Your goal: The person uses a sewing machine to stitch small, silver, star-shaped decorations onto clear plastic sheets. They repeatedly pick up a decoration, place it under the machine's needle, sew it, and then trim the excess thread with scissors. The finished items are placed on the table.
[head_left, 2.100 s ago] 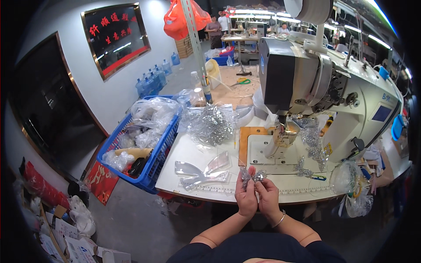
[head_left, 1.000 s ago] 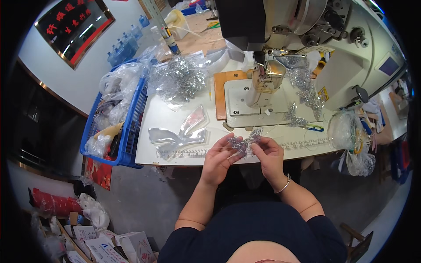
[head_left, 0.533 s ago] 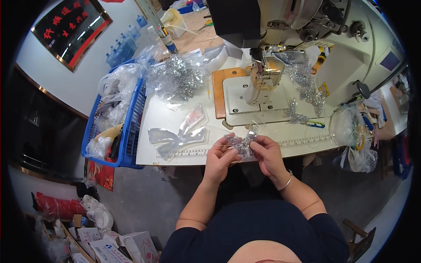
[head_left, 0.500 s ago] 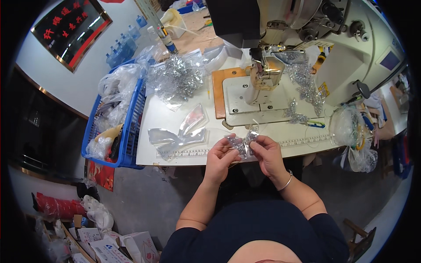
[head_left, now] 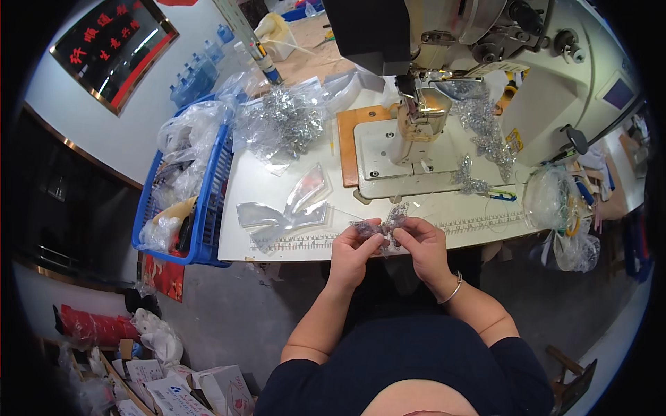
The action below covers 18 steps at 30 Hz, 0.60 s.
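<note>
Holding crumpled clear plastic bags [head_left: 184, 135], a blue latticed plastic basket [head_left: 210, 232] stands beside the left edge of a white worktable [head_left: 239, 173]. Just right of it, on the tabletop, lie flat, shiny, clear plastic pieces in a bow-like shape [head_left: 284, 220], with a tangled heap of glittery silver pieces [head_left: 284, 128] behind them. Next comes an orange-brown plate [head_left: 348, 149] beside the sewing machine's pale metal bed [head_left: 378, 159]. In front of it, the left hand [head_left: 352, 260] has its fingers curled and its thumb pressed on a small, glittery silver, winged piece [head_left: 394, 220], held between both hands near the table's front edge. The right hand [head_left: 429, 256] pinches the piece's other side narrowly between thumb and forefinger; a silver bangle [head_left: 454, 288] circles that wrist. Farther right, another glittery silver winged piece [head_left: 470, 182] lies near a slim green-and-blue tool [head_left: 502, 196], and a bundle of clear plastic [head_left: 547, 201] sits by the table's right edge.
</note>
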Motion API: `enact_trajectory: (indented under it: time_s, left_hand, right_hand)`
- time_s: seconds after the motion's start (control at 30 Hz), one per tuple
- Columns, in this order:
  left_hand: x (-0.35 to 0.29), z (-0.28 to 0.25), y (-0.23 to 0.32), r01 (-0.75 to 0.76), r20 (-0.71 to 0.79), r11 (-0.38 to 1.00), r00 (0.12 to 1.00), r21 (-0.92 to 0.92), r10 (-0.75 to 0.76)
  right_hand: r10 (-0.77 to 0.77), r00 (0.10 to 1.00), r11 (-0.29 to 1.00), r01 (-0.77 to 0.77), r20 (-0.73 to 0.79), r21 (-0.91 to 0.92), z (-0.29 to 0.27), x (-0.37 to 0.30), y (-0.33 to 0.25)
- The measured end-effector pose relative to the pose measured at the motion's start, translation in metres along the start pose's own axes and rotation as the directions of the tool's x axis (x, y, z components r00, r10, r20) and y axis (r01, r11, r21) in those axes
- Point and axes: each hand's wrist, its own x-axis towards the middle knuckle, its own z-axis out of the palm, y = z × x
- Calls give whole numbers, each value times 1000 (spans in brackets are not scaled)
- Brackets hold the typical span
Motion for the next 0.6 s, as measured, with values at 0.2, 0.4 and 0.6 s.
enact_trajectory:
  time_s: [0.2,0.4,0.6]
  left_hand:
    - [-2,8,-4,-40,-117,999,992,22,42]
    - [-3,9,-3,-42,-141,998,989,48,48]
    - [0,-2,-5,-18,-49,1000,999,-1,17]
  right_hand:
    - [-305,948,828,311,91,-467,-2,-2,-1]
    - [-341,933,792,350,112,-500,0,-3,-4]
    - [-50,996,983,35,-80,-182,-6,6,6]
